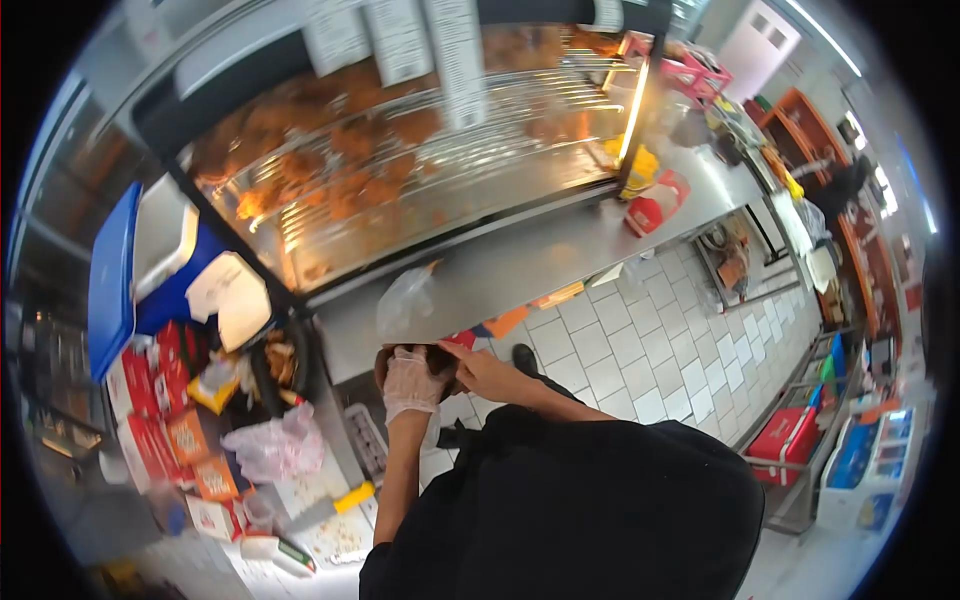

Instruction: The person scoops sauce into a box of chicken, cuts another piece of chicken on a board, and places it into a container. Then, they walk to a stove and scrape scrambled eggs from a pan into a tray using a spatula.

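My left hand [412, 382] wears a clear plastic glove and is over a brown open-topped container [381, 368] at the counter's near edge. Its fingertips are blurred against the dark inside, so their grip does not show. Bare, my right hand [487, 374] comes in from the right, its fingers closed on that container's right edge. What the container holds is too dark to make out. Just beyond my hands, a crumpled clear plastic bag [405, 298] lies on the steel counter [510, 250].
A lit glass warmer [400, 215] with racks of browned food stands behind the counter. To the left are a blue cooler [115, 270], red boxes [150, 450] and a pink plastic bag [275, 442]. A red carton [657, 203] sits at the counter's right; tiled floor [620, 340] lies below.
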A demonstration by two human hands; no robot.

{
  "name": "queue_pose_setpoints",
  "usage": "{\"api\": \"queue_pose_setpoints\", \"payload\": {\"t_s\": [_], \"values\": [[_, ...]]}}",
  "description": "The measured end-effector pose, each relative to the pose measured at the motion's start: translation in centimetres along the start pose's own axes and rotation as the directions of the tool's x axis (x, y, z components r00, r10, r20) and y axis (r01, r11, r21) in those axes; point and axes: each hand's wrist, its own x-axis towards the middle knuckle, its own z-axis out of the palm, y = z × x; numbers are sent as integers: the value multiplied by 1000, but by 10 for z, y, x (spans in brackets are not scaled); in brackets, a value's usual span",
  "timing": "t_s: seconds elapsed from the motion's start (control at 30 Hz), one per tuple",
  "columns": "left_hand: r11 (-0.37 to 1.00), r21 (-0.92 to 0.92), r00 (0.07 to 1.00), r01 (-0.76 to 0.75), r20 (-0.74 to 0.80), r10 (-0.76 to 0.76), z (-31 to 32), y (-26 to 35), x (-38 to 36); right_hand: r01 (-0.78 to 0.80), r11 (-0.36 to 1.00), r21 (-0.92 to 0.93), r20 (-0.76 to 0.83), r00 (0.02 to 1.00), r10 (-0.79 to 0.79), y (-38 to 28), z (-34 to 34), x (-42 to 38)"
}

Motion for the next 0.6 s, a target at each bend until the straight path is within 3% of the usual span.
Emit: {"api": "queue_pose_setpoints", "payload": {"t_s": [0.07, 0.13, 0.2, 0.23, 0.27, 0.33, 0.4, 0.47, 0.53, 0.6], "values": [[988, 38, 983, -147, 119, 142, 15, 47, 32, -10, 992, -128, -128, 992, -6, 43, -46, -10], [970, 32, 966, -240, 109, 235, 40, 96, 63, 71, 997, -21, -205, 976, -74, 64, -105, -25], [933, -4, 929, -360, 90, 359, 67, 151, 90, -80, 994, 69, -205, 974, 92, 67, -171, -47], [907, -5, 906, -420, 61, 420, 79, 180, 102, -75, 994, 82, -224, 970, 91, 88, -201, -54], [899, 7, 897, -438, 66, 436, 92, 212, 121, -70, 997, 23, -258, 963, 74, 115, -231, -57], [929, -116, 891, -351, 263, 370, 116, 263, 143, -82, 997, 5, -290, 954, 80, 156, -269, -65], [901, -118, 861, -418, 266, 434, 141, 302, 169, -163, 974, -158, -350, 931, 99, 187, -318, -70], [874, -289, 882, -390, 156, 445, 164, 326, 184, -216, 965, -146, -348, 925, 154, 207, -357, -82], [862, -325, 878, -389, 155, 454, 173, 345, 199, -248, 957, -148, -346, 920, 185, 222, -389, -83], [857, -354, 880, -375, 154, 449, 172, 355, 205, -395, 909, -131, -463, 835, 296, 235, -404, -86]]}}
